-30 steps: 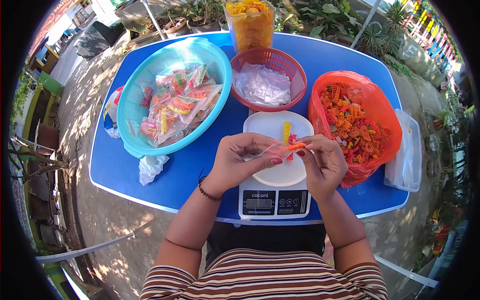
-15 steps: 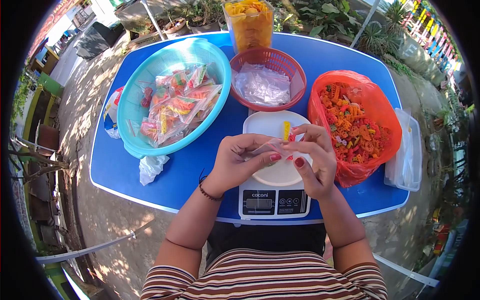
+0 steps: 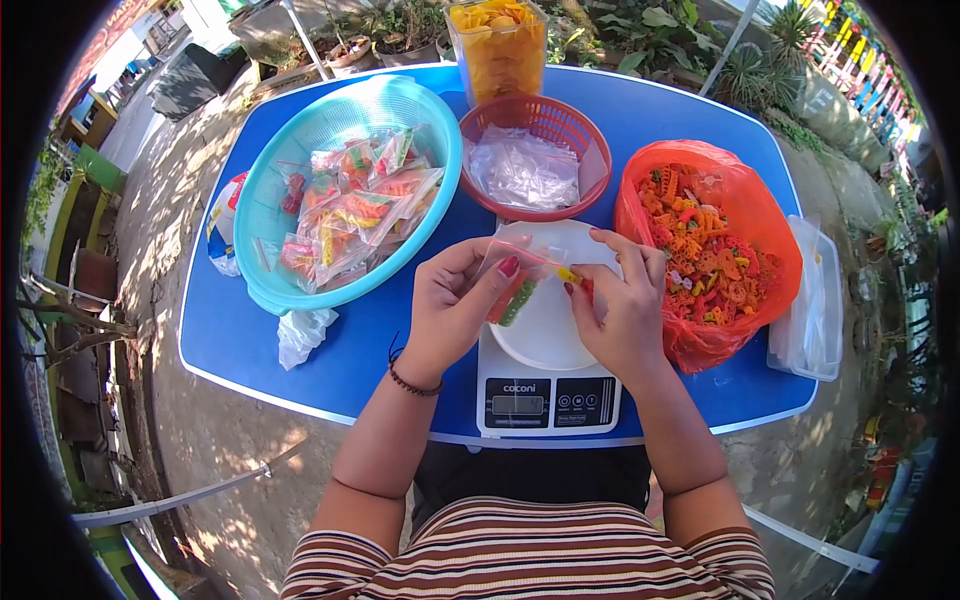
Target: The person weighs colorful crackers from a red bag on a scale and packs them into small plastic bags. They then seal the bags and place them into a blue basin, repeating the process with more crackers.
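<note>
My left hand [image 3: 458, 298] pinches a small clear zip bag [image 3: 520, 275] with a red strip at its mouth. Green and red pieces show low in the bag. At the bag's mouth, my right hand [image 3: 622, 300] grips a yellow snack piece [image 3: 568, 274] between thumb and fingers, with some red beside it. Both hands are over a white kitchen scale [image 3: 548, 410] with a round plate [image 3: 560, 345]. Just right of my right hand stands a red plastic bag [image 3: 785, 245], full of orange, red and yellow snack pieces [image 3: 715, 265].
A turquoise basket [image 3: 262, 205] of filled zip bags [image 3: 350, 215] stands at left. Behind the scale, a red basket [image 3: 588, 130] holds flat clear bags [image 3: 525, 170]. A tub of yellow chips [image 3: 497, 55] is at the back, a clear plastic box [image 3: 812, 300] at right, crumpled plastic [image 3: 303, 337] at left.
My left hand has turned the zip bag so its coloured contents show. My right hand has brought the yellow piece down to the bag's mouth.
</note>
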Motion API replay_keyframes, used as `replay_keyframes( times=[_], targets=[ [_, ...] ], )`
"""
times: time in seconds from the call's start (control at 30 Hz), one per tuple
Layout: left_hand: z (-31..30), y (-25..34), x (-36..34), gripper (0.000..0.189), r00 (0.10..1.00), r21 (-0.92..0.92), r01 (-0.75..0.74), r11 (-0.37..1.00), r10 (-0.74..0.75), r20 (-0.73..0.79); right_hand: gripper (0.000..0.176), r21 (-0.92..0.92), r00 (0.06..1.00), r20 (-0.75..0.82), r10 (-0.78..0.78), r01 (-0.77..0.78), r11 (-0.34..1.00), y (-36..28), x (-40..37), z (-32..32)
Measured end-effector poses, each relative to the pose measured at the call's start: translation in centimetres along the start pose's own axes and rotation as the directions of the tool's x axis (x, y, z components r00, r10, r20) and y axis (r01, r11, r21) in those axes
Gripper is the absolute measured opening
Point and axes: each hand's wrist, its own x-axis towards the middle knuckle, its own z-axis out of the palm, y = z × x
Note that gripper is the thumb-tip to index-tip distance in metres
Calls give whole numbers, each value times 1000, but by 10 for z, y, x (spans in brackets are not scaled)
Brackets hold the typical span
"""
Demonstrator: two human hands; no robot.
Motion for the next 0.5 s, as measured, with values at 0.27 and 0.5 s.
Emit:
replay_keyframes(
  times=[0.27, 0.5],
  targets=[
    [2, 4, -1, 27, 999, 8, 37, 999, -37, 11, 19, 587, 970, -139, 200, -82, 805, 9, -1, 6],
    [2, 1, -2, 29, 997, 61, 70, 996, -72, 41, 17, 851, 977, -134, 165, 28, 525, 7, 1, -5]
  ],
)
